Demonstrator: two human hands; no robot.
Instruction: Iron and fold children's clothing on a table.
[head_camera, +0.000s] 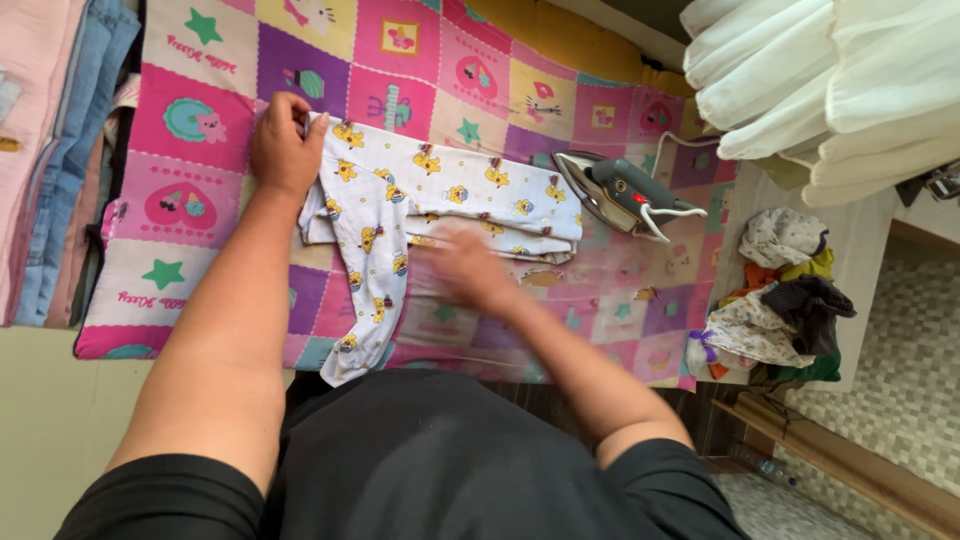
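A small white garment (440, 200) printed with yellow figures lies spread on a patchwork cover (400, 60) of pink, purple and yellow squares. My left hand (285, 145) presses down on the garment's far left corner, fingers closed on the cloth edge. My right hand (465, 265) is blurred with motion over the garment's near edge, flat on the fabric as far as I can tell. One end of the garment hangs off the near edge of the cover.
A grey iron (620, 190) rests on its side on the cover, right of the garment. A heap of mixed clothes (780, 300) lies on a pale surface at the right. White curtains (830, 80) hang top right. Folded jeans and pink cloth (60, 150) lie at the left.
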